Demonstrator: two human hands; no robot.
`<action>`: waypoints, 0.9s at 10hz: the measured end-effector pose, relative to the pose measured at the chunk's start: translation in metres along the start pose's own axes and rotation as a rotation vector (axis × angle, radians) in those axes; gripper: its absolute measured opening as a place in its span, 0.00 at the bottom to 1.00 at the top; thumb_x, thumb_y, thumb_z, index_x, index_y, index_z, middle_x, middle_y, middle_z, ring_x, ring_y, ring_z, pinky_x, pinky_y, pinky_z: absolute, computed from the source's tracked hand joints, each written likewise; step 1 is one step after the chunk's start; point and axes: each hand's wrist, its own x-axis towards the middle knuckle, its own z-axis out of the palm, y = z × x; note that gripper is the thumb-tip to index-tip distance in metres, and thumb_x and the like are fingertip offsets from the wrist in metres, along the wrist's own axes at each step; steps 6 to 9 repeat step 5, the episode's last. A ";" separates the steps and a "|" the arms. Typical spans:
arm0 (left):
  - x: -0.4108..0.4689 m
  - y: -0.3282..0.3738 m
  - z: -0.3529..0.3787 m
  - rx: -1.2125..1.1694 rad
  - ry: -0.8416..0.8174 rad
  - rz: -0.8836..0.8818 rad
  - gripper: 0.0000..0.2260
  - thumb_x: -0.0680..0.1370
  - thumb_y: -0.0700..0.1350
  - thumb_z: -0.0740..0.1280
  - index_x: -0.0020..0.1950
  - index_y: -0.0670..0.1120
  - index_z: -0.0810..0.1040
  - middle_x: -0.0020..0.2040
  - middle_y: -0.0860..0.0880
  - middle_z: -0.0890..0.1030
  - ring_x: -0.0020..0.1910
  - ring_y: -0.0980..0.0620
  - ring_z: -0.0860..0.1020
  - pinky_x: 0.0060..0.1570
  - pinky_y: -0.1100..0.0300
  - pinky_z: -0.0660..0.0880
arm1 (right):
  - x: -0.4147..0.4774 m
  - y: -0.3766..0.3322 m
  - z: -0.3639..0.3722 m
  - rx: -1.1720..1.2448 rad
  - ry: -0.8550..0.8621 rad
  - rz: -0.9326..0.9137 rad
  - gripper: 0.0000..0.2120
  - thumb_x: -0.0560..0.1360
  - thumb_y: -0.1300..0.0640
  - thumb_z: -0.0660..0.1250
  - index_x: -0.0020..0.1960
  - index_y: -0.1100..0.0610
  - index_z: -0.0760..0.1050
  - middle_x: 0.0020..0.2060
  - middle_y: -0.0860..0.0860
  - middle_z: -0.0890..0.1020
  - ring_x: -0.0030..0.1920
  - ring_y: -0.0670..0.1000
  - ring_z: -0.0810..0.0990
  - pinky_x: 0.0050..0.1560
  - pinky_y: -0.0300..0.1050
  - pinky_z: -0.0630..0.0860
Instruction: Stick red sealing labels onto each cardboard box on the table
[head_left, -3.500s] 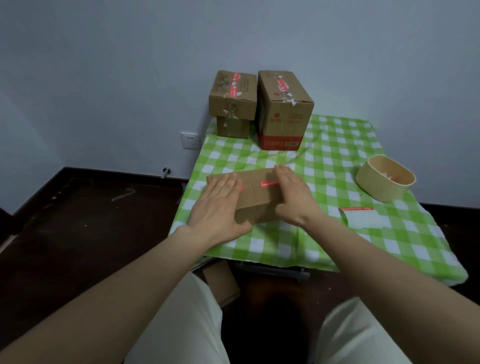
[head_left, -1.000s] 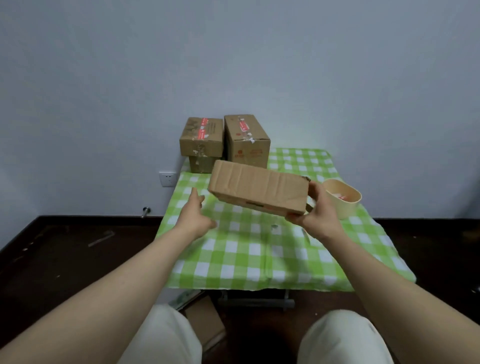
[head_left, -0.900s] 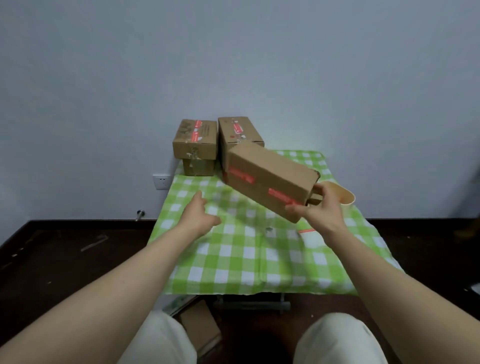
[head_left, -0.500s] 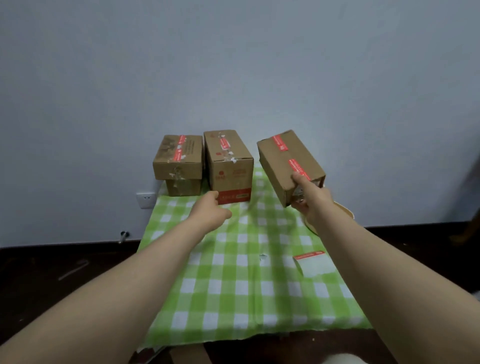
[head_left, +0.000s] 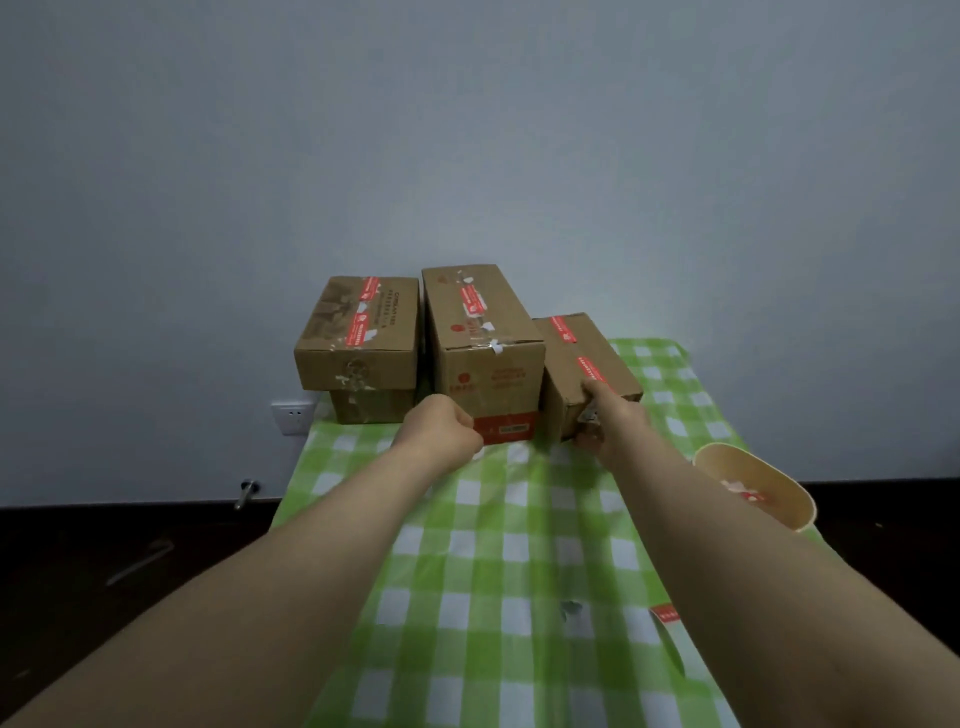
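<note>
small labelled box at the far end of the table, long side running away from the person, just right of a taller box. right hand grips its near end; left hand, an empty fist, hovers before the taller box.

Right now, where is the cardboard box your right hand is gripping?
Head view: the brown cardboard box with two red labels is at the right end of the row, beside the tall red-based cardboard box; the right hand grips its near end.
</note>
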 end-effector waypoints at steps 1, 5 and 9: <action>0.011 -0.003 0.008 0.020 -0.031 0.005 0.11 0.75 0.39 0.67 0.34 0.49 0.75 0.42 0.50 0.75 0.45 0.51 0.73 0.48 0.60 0.70 | 0.015 0.004 0.014 -0.026 -0.010 0.020 0.17 0.70 0.53 0.72 0.53 0.57 0.69 0.51 0.57 0.77 0.50 0.60 0.80 0.43 0.53 0.79; 0.003 -0.019 0.012 0.004 -0.062 0.028 0.06 0.75 0.38 0.67 0.43 0.50 0.78 0.44 0.51 0.75 0.44 0.51 0.73 0.46 0.60 0.70 | 0.015 0.025 0.022 -0.332 -0.118 -0.045 0.09 0.79 0.57 0.56 0.57 0.56 0.71 0.44 0.56 0.74 0.39 0.51 0.72 0.33 0.45 0.72; 0.003 -0.019 0.012 0.004 -0.062 0.028 0.06 0.75 0.38 0.67 0.43 0.50 0.78 0.44 0.51 0.75 0.44 0.51 0.73 0.46 0.60 0.70 | 0.015 0.025 0.022 -0.332 -0.118 -0.045 0.09 0.79 0.57 0.56 0.57 0.56 0.71 0.44 0.56 0.74 0.39 0.51 0.72 0.33 0.45 0.72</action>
